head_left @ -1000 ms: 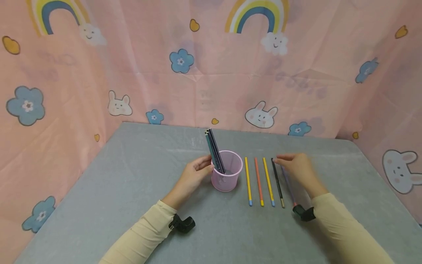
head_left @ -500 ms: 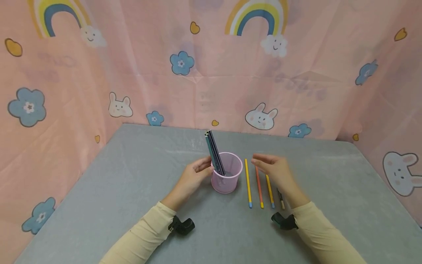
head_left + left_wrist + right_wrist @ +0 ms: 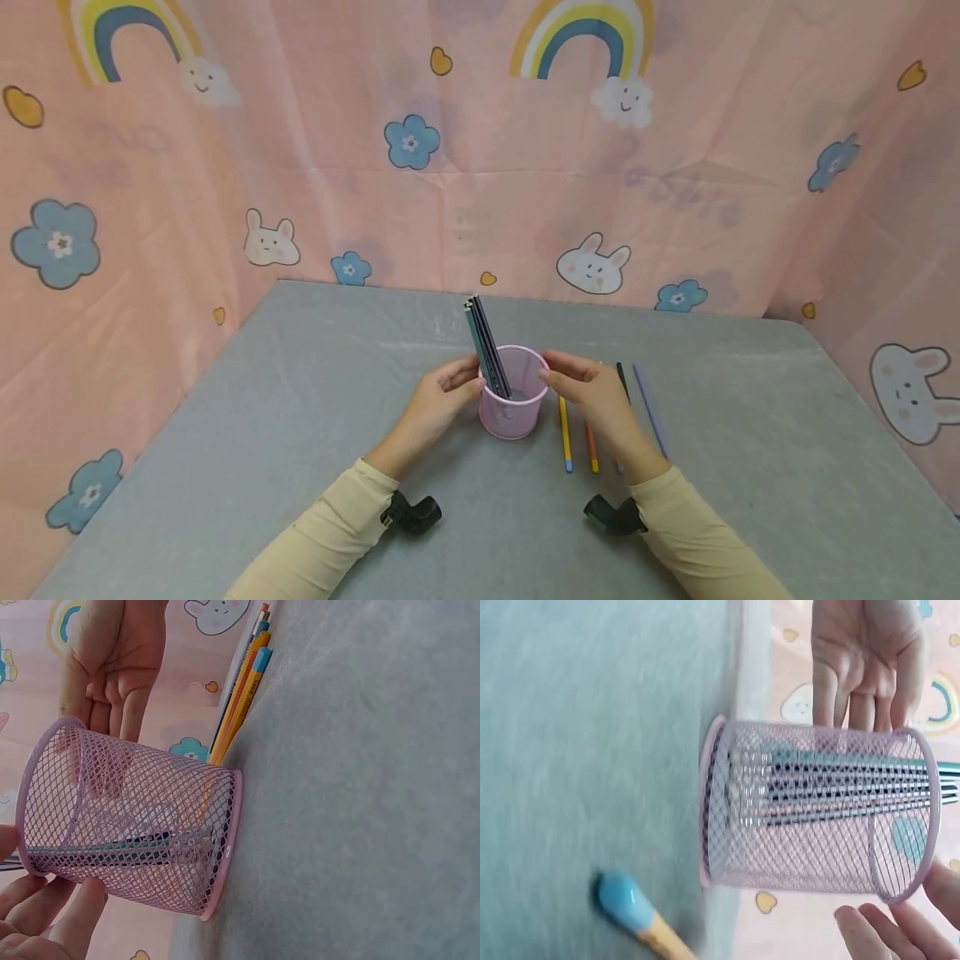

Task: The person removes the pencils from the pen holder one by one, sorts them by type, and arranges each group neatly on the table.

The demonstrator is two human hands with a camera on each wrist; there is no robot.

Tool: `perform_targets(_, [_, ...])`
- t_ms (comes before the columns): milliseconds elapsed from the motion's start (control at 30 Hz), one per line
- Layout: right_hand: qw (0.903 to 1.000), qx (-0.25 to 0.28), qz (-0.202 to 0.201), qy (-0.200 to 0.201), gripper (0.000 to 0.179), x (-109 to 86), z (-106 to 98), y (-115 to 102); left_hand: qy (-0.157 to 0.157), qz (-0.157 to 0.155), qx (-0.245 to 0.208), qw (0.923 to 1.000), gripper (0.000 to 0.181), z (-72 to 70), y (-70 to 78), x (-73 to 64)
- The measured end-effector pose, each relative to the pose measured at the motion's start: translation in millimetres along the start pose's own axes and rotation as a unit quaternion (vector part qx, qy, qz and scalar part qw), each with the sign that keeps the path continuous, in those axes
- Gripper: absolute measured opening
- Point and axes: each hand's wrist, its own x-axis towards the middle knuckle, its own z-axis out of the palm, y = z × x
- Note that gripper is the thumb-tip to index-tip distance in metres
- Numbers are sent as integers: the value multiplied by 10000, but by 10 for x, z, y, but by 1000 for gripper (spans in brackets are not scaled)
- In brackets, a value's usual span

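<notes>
A pink mesh pencil cup (image 3: pixel 510 421) stands upright on the grey table. Several dark pencils and a teal one (image 3: pixel 476 333) lean against its left side. My left hand (image 3: pixel 431 408) holds the cup at the left of its rim, thumb in front and fingers behind. From the opposite side my right hand (image 3: pixel 600 400) reaches round the rim, its thumb (image 3: pixel 941 889) touching it. In the left wrist view, the right hand's fingers show through the mesh. Partly under the right hand lie a yellow pencil (image 3: pixel 566 442) and an orange-red pencil (image 3: pixel 592 450).
Further right lie a black pencil (image 3: pixel 622 377) and a purple pencil (image 3: pixel 650 408). Another yellow pencil, with a blue end (image 3: pixel 619 468), is mostly covered by the right forearm. A pink printed cloth (image 3: pixel 465 208) hangs behind the table (image 3: pixel 337 333).
My right hand has moved left from the black and purple pencils, across the row, to the cup's right rim. The left hand and the cup have stayed put.
</notes>
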Motion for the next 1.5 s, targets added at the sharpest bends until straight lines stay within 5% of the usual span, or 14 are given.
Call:
perform_targets(367, [9968, 773, 67, 178, 52, -30, 57, 62, -80, 17, 47, 10000, 44, 13, -12, -6])
perform_targets(867, [9950, 731, -480, 481, 49, -76, 56, 131, -47, 63, 44, 10000, 44, 78, 29, 8])
perform_targets(1067, [9947, 816, -459, 436, 49, -58, 74, 134, 245, 318, -110, 9991, 52, 63, 20, 7])
perform_targets(1300, [9941, 884, -454, 438, 47, -37, 103, 123, 1064, 945, -387, 9891, 45, 33, 111, 6])
perform_targets(1500, [9935, 966, -397, 442, 45, -31, 131, 94, 1238, 1152, -398, 9848, 41, 24, 244, -16])
